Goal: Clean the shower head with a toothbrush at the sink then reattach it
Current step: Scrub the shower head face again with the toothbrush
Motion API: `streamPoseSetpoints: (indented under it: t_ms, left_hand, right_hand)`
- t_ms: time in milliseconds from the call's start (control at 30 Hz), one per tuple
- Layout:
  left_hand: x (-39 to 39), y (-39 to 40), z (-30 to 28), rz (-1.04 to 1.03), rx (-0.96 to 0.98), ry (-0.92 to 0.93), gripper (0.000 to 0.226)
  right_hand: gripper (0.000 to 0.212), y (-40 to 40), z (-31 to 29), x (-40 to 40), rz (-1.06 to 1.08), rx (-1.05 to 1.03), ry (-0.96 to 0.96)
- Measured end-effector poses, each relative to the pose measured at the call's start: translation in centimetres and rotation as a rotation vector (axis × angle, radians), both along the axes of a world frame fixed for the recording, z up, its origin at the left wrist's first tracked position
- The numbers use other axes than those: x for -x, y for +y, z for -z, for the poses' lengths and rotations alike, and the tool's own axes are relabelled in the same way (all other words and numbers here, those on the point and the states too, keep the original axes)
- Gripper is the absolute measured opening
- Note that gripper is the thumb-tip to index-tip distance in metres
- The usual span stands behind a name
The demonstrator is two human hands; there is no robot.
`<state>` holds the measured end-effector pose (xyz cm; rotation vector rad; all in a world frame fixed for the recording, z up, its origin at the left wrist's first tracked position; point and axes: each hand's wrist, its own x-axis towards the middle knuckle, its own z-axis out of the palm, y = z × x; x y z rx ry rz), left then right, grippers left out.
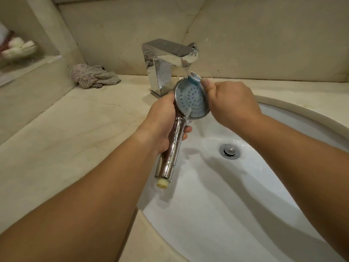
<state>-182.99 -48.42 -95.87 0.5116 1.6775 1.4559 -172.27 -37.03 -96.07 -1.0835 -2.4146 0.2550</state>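
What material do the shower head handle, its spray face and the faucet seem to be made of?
Shower head handle: chrome-plated, metal or plastic beneath, cannot tell; mirror-bright with reflections.
Spray face: probably matte light-blue plastic or rubber; dull, dotted with small nozzles.
Faucet: likely polished chromed metal; sharp-edged, reflecting surroundings, with water spots.

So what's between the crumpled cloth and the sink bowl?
The chrome tap stands between the cloth and the sink, on bare counter, in the head view.
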Motion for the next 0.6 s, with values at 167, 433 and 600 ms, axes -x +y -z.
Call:
streamPoseSetpoints:
  t_ms: [167, 433, 600]
  left_hand:
    - [0.0, 0.1, -0.1, -0.004, -0.01, -0.006, 0.048]
    - [-0.1, -0.1, -0.3, -0.007, -0.005, 0.012, 0.045]
    - [0.1, 0.1, 0.0, -0.017, 0.014, 0.022, 0.045]
  right_hand:
    - [0.071, -0.6, 1.2, 0.3, -0.063, 0.01, -0.04]
    - [0.073, -0.1, 1.7, 0.2, -0.055, 0.088, 0.005]
    - [0.07, 0.2, 1.7, 0.1, -0.034, 0.074, 0.006]
